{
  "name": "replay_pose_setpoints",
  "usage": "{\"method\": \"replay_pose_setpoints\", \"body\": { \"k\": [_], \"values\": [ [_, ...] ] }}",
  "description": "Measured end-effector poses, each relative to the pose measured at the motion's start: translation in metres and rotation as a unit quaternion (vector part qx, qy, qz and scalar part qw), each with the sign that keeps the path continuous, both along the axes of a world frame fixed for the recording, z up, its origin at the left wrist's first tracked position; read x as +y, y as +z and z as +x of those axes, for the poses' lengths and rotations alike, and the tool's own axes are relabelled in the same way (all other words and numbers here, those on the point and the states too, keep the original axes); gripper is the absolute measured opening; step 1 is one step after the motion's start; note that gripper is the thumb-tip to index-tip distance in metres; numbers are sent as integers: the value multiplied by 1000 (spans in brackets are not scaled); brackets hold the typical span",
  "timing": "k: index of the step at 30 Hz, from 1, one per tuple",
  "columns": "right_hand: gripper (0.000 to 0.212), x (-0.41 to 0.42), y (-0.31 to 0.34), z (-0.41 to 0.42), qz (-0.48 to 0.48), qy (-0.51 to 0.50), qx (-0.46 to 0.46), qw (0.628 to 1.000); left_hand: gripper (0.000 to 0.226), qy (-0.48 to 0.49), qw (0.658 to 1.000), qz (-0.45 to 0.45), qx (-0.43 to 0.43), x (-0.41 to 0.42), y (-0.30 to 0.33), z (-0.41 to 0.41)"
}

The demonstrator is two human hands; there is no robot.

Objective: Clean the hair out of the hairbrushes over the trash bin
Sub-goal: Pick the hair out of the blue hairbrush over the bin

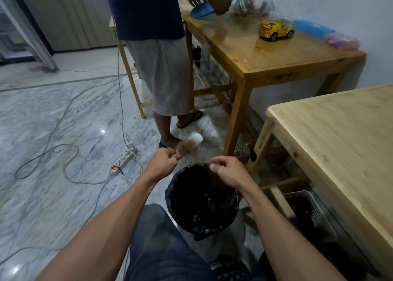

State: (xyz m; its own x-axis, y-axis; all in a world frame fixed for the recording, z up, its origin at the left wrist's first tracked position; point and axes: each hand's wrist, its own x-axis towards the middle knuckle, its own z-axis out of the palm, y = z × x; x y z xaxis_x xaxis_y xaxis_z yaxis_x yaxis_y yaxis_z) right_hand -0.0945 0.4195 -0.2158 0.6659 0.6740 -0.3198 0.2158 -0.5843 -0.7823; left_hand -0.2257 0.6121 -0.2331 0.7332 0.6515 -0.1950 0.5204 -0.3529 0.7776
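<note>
Fingers [170, 153] of the left hand [162, 162] curl tight round the hairbrush [189, 145] handle, its brown hair-clogged head just beyond the trash bin [202, 197] rim. Right hand [228, 172] pinches a strand of hair [212, 166] above the bin's black liner. Past the bin stands another person [157, 46] at a table [265, 53] bearing a yellow toy car [276, 30]. No writing is legible anywhere.

Your left hand [163, 160] hides the hairbrush [189, 145] handle; motion blurs its bristles; the trash bin [202, 197] interior is too dark to read.
</note>
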Motion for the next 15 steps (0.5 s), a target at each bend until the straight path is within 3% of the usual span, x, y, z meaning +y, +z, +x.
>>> {"method": "replay_pose_setpoints", "body": {
  "k": [2,5,9,12,15],
  "values": [
    [74,3,1,0,-17,-10,31,999,40,-35,997,71,3,-2,8,4],
    [79,14,3,-3,75,-45,94,992,31,-69,983,168,9,-7,13,9],
    [39,30,-1,-10,92,-22,53,994,26,-85,974,209,-9,-13,14,11],
    [33,35,-8,-15,113,-29,1,993,36,-63,986,153,-4,-11,13,11],
    [33,31,-7,-16,114,-25,-30,993,37,-1,1000,4,-24,-5,8,7]
  ]
}}
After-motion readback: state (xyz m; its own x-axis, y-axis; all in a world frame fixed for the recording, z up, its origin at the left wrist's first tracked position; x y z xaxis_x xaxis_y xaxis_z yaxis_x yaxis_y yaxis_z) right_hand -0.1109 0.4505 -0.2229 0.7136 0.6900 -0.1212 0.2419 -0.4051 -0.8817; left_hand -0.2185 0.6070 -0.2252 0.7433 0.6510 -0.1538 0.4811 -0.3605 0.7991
